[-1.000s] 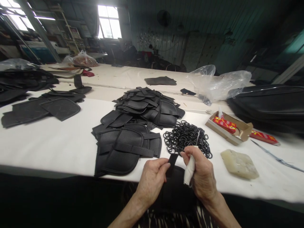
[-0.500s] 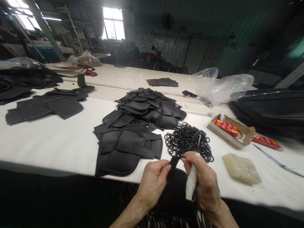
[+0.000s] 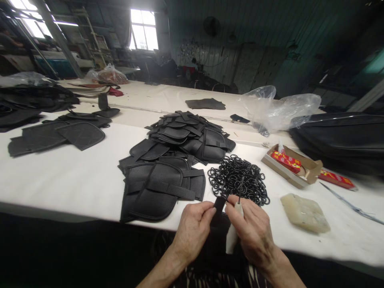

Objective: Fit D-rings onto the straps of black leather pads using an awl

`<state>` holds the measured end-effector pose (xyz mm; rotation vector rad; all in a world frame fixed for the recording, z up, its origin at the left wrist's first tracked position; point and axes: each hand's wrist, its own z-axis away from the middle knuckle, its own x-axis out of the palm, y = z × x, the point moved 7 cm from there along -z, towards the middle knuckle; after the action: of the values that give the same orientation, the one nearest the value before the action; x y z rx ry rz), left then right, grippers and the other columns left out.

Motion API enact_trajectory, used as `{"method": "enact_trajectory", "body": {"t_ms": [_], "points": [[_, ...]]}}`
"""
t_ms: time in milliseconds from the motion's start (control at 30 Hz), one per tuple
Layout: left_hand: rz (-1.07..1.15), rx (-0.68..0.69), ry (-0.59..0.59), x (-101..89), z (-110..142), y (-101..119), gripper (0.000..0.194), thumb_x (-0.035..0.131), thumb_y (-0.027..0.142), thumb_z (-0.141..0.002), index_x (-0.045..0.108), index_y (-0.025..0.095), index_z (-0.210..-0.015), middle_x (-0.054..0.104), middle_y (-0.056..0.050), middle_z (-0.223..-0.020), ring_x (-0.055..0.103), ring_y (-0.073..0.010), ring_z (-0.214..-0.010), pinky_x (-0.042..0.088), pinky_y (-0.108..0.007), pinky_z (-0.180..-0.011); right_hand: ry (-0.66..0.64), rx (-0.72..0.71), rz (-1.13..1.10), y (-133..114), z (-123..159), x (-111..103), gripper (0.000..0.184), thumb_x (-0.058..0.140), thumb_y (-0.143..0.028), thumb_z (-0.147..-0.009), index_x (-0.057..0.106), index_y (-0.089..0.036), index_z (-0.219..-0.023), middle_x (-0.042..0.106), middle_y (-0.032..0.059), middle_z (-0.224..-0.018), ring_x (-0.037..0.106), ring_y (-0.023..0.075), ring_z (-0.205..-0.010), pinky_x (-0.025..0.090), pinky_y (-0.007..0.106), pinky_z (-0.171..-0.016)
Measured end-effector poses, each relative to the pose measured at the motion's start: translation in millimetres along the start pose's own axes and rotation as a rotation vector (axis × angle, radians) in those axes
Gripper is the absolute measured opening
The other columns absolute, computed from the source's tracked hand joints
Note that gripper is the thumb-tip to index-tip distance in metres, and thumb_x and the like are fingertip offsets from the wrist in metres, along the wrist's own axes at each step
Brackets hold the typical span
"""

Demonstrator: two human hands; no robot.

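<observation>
Between thumb and fingers, my left hand (image 3: pixel 192 226) pinches a black strap (image 3: pixel 219 205) that rises from a dark piece on my lap. My right hand (image 3: pixel 253 226) is closed round an awl (image 3: pixel 233 239) with a white wrapped handle, its thin metal shaft pointing up. The right fingertips meet the strap's end; a small dark ring seems to be there, though it is mostly hidden. Just beyond lies a heap of black D-rings (image 3: pixel 237 176). To the left, overlapping black padded pieces with straps (image 3: pixel 159 186) are piled up.
On the white table (image 3: pixel 90 176) at right are a yellowish wax-like block (image 3: pixel 305 213), a cardboard tray (image 3: pixel 295 179) with red boxes, and thin metal scissors or tweezers (image 3: pixel 349 203). Clear plastic bags (image 3: pixel 282 110) lie behind. More flat black pieces (image 3: pixel 57 136) spread at left.
My right hand has shifted slightly left, closer to the strap, and the awl's handle and shaft have moved left with it. My left hand stays nearly still on the strap.
</observation>
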<state>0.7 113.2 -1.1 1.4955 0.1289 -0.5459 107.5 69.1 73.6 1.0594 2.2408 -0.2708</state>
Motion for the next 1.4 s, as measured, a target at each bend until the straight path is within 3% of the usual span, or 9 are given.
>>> {"method": "enact_trajectory", "body": {"t_ms": [233,500,800,1400], "points": [[-0.022,-0.006,-0.001,-0.2,0,0,0.032,0.041,0.030,-0.088,0.047,0.019,-0.059,0.045,0.004,-0.049,0.043,-0.0113,-0.051,0.030,-0.025,-0.053,-0.022,0.081,-0.045,7,4,7,0.019,0.038,-0.006,-0.092,0.054,-0.014,-0.087,0.061,0.0124,-0.080,0.060,0.0194,-0.072,0.053,0.029,-0.059],[-0.029,-0.007,0.003,0.6,0,-1,0.032,0.041,0.029,-0.088,0.047,0.019,-0.058,0.045,0.004,-0.049,0.043,-0.0112,-0.051,0.030,-0.024,-0.052,-0.076,-0.025,-0.048,-3,8,13,0.016,0.043,-0.004,-0.090,0.057,-0.010,-0.086,0.061,0.0152,-0.080,0.059,0.0225,-0.074,0.053,0.035,-0.061],[-0.052,0.016,0.009,0.1,1,0,0.031,0.041,0.030,-0.089,0.051,0.019,-0.062,0.045,0.004,-0.050,0.045,-0.0116,-0.052,0.031,-0.024,-0.054,-0.045,-0.012,-0.033,12,1,1,0.019,0.039,-0.006,-0.093,0.056,-0.011,-0.087,0.062,0.0146,-0.079,0.059,0.0212,-0.074,0.051,0.032,-0.060],[-0.062,0.032,0.014,1.3,1,1,0.032,0.040,0.028,-0.089,0.048,0.019,-0.059,0.044,0.004,-0.052,0.042,-0.0116,-0.052,0.030,-0.024,-0.053,-0.110,-0.192,0.005,-5,2,5,0.017,0.045,-0.002,-0.086,0.060,-0.011,-0.081,0.066,0.0211,-0.084,0.057,0.0214,-0.066,0.047,0.034,-0.057]]}}
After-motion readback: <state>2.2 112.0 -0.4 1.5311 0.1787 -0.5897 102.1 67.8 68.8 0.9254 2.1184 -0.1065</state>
